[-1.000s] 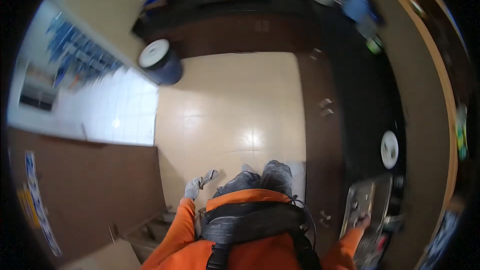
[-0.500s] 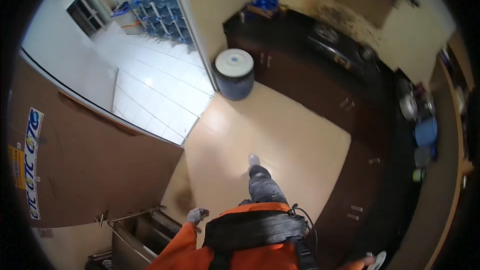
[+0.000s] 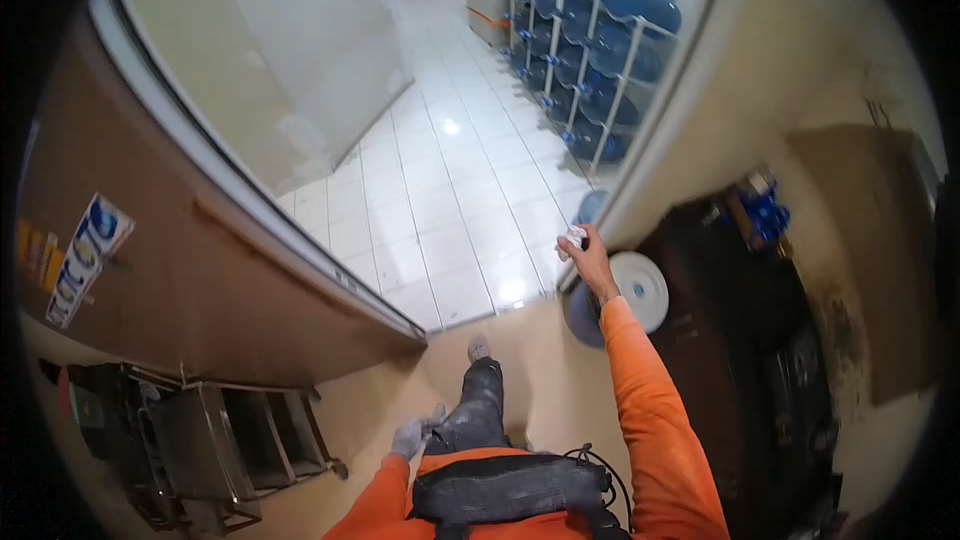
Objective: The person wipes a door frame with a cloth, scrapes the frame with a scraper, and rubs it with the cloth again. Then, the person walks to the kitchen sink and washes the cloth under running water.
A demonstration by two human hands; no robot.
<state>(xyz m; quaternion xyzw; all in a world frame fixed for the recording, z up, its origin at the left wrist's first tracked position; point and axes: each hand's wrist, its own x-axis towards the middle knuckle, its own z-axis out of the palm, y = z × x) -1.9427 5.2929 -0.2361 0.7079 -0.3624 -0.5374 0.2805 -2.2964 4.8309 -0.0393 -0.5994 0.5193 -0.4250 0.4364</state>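
Note:
My right hand point(image 3: 592, 262), bare, reaches forward near the door frame, its fingers closed on a small white crumpled thing point(image 3: 572, 242). Its exact kind is unclear; a dark bit shows beside it. Just below that hand stands a grey drum point(image 3: 583, 318) with a round white lid point(image 3: 642, 292), partly hidden by my wrist. My left hand point(image 3: 410, 437), in a grey glove, hangs by my left thigh with its fingers loosely apart and nothing seen in them. A black waist bag point(image 3: 510, 490) sits across my orange top.
Ahead, a doorway opens onto white floor tiles point(image 3: 450, 210). A brown door point(image 3: 200, 270) stands at the left, with a metal-framed cart point(image 3: 235, 440) below it. Racked blue water jugs point(image 3: 600, 50) line the corridor's right side. A dark counter point(image 3: 720, 280) runs along the right.
My view has turned right-to-left toward the doorway, which is now closer. My right hand has come from the lower right to out in front of me. My left hand stays low.

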